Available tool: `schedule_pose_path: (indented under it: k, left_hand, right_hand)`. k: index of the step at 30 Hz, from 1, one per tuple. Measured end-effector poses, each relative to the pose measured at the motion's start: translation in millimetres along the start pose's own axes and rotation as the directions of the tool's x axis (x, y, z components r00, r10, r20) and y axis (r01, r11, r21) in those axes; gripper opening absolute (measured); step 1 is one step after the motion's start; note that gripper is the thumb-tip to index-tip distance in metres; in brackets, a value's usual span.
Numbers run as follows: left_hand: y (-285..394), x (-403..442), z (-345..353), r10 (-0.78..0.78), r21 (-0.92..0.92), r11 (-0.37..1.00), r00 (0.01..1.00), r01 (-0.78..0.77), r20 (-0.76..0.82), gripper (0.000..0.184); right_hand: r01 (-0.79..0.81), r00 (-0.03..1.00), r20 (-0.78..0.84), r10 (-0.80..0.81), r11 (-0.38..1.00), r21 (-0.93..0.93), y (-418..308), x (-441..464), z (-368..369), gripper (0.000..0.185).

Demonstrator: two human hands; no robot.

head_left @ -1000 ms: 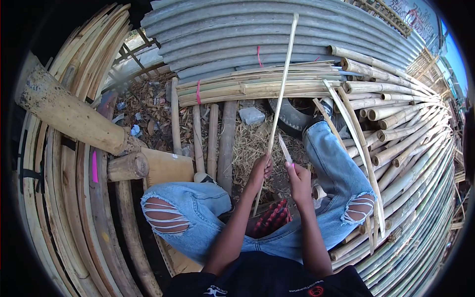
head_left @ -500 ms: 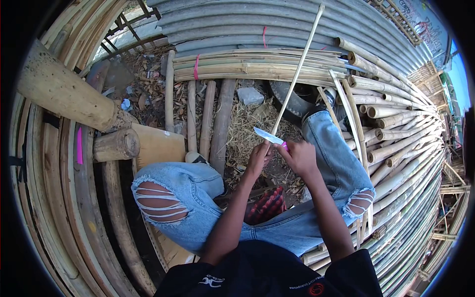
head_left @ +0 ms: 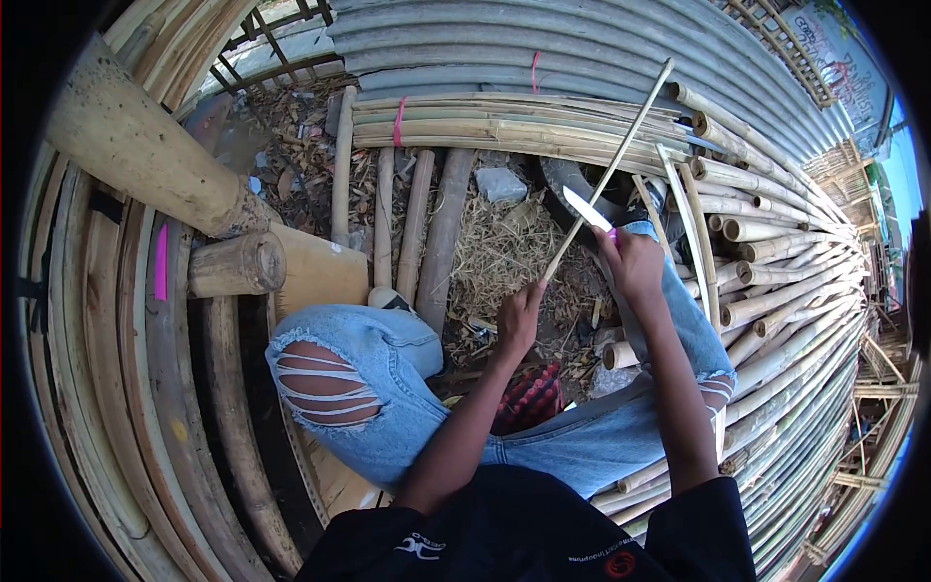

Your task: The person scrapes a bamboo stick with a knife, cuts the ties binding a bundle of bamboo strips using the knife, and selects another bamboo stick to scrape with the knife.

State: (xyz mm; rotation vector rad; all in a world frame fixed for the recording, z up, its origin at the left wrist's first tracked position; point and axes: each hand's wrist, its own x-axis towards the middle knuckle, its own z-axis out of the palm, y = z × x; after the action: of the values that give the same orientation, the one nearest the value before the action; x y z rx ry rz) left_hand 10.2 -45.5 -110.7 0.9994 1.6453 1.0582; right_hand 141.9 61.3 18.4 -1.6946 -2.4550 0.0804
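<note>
My left hand [head_left: 521, 315] is closed round the lower end of a long thin bamboo strip [head_left: 621, 152], which slants up and to the right. In my right hand [head_left: 634, 264] is a knife [head_left: 588, 210] with a pink handle, its blade pointing up and left. The blade lies across the strip, a little way above my left hand. My fingers hide most of the handle. Below my left hand, a red and black checked cloth [head_left: 529, 398] lies between my legs.
A bamboo post [head_left: 145, 145] and a cut log [head_left: 238, 264] stand at the left. Tied bamboo slats [head_left: 485, 127] lie ahead, before corrugated sheets [head_left: 543, 39]. Many bamboo poles [head_left: 795, 310] are stacked at the right. A tyre [head_left: 572, 194] lies near my foot.
The knife has moved up and right, along the strip and away from my left hand. The strip now leans further right, and its lower end is at my left hand.
</note>
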Motion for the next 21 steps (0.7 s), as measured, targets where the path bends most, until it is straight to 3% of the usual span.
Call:
schedule_pose_path:
  k: [1, 4, 7, 11, 12, 13, 15, 17, 21]
  left_hand:
    - [3.0, -0.1, 0.0, -0.024, 0.048, 0.999, 1.000, 0.023, 0.016, 0.053]
    - [2.1, -4.6, 4.1, 0.098, 0.064, 0.994, 0.991, -0.092, -0.091, 0.052]
    - [-5.5, -11.0, 8.1, 0.207, 0.084, 0.977, 0.965, -0.196, -0.162, 0.050]
    - [-7.2, -10.9, 9.7, 0.177, 0.139, 0.978, 0.975, -0.158, -0.136, 0.049]
    - [-6.5, -12.9, 8.7, 0.187, 0.096, 0.980, 0.973, -0.175, -0.135, 0.048]
    - [-6.6, -13.6, 7.7, 0.193, 0.052, 0.981, 0.972, -0.188, -0.136, 0.047]
    - [-9.5, -10.5, 8.9, 0.180, 0.059, 0.983, 0.974, -0.173, -0.140, 0.047]
    - [-13.7, -13.1, 6.6, 0.149, 0.064, 0.988, 0.978, -0.141, -0.145, 0.047]
    - [-15.6, -6.9, 4.3, 0.085, 0.055, 0.995, 0.990, -0.079, -0.114, 0.044]
  right_hand:
    - [-0.032, 0.998, -0.051, 0.033, 0.999, 0.014, 4.5, 2.6, -0.5, 0.051]
    - [0.299, 0.945, 0.162, -0.284, 0.951, -0.080, -3.0, -16.7, 9.3, 0.052]
    - [0.223, 0.971, 0.103, -0.216, 0.974, -0.052, 12.3, -3.7, 7.3, 0.053]
    - [0.105, 0.993, -0.059, -0.100, 0.990, 0.094, 30.6, 8.8, 20.2, 0.053]
    - [0.154, 0.974, 0.172, -0.149, 0.988, -0.014, 5.8, -3.1, 3.0, 0.054]
    - [0.151, 0.976, 0.163, -0.147, 0.988, -0.012, 3.2, -9.5, 5.4, 0.054]
    - [0.420, 0.876, 0.286, -0.389, 0.906, -0.052, 0.4, -17.0, 15.2, 0.054]
    - [0.161, 0.979, 0.116, -0.167, 0.985, 0.060, 9.2, 2.6, 11.9, 0.055]
    - [0.147, 0.986, 0.064, -0.152, 0.987, 0.065, -6.5, -14.3, 32.5, 0.056]
